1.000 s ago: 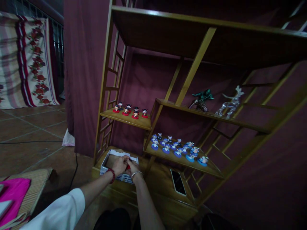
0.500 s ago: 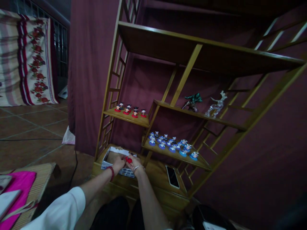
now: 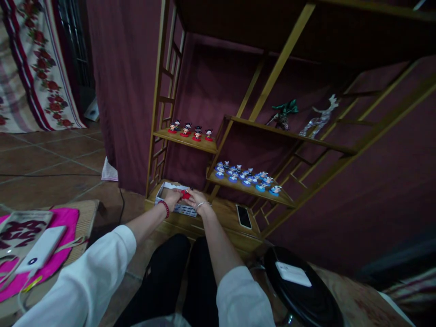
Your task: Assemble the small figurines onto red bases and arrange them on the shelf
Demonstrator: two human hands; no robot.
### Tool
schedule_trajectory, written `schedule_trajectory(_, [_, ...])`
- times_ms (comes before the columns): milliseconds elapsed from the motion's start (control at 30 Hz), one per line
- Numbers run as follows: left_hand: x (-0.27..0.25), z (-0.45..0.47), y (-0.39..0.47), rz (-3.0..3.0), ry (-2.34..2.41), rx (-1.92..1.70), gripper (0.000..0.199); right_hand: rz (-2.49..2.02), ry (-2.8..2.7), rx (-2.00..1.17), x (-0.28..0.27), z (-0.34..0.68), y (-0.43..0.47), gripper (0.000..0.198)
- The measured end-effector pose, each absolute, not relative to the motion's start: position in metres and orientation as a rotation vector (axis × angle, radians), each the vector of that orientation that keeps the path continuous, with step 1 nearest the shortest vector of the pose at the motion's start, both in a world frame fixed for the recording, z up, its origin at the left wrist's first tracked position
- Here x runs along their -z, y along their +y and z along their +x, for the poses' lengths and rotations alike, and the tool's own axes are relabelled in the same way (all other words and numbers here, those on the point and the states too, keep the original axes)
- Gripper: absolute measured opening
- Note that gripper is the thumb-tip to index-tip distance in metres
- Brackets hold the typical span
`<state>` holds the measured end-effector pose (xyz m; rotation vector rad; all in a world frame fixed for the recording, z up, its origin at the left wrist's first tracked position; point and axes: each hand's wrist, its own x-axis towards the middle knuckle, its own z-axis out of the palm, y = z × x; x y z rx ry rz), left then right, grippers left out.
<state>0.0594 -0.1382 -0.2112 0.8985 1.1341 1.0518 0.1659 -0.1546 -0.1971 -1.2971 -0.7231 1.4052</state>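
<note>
Both my hands meet over a shallow patterned box (image 3: 185,209) on the lowest board of the shelf. My left hand (image 3: 173,198), with a red bead bracelet at the wrist, has its fingers closed on one side of a small red figurine (image 3: 185,194). On the other side my right hand (image 3: 197,199) grips the same figurine, a thin bracelet on its wrist. The fingers hide much of the figurine's shape. Several red-based figurines (image 3: 196,135) stand on the upper left shelf, and several blue and purple ones (image 3: 247,180) stand on the lower middle shelf.
A phone (image 3: 244,216) lies on the bottom board to the right. A green sculpture (image 3: 284,113) and a clear deer figure (image 3: 320,118) stand higher up. At right is a black round stool (image 3: 303,290); at left, a power bank (image 3: 44,250) on pink cloth.
My view has tilted downward, so the shelf appears higher and more of my legs and the stool show. Both hands stay on the red figurine above the box.
</note>
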Motion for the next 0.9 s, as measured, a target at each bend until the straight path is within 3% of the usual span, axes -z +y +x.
schedule_trajectory(567, [0.191, 0.057, -0.149, 0.804, 1.15, -1.128, 0.014, -1.207, -0.743, -1.275, 0.179, 0.181, -0.165, 0.004])
schedule_trajectory(733, [0.189, 0.058, -0.147, 0.79, 1.156, -1.13, 0.015, -1.149, -0.78, -1.266, 0.173, 0.185, -0.165, 0.019])
schedule_trajectory(900, [0.19, 0.06, -0.142, 0.783, 1.144, -1.103, 0.014, -1.096, -0.866, -1.313, 0.174, 0.185, -0.164, 0.021])
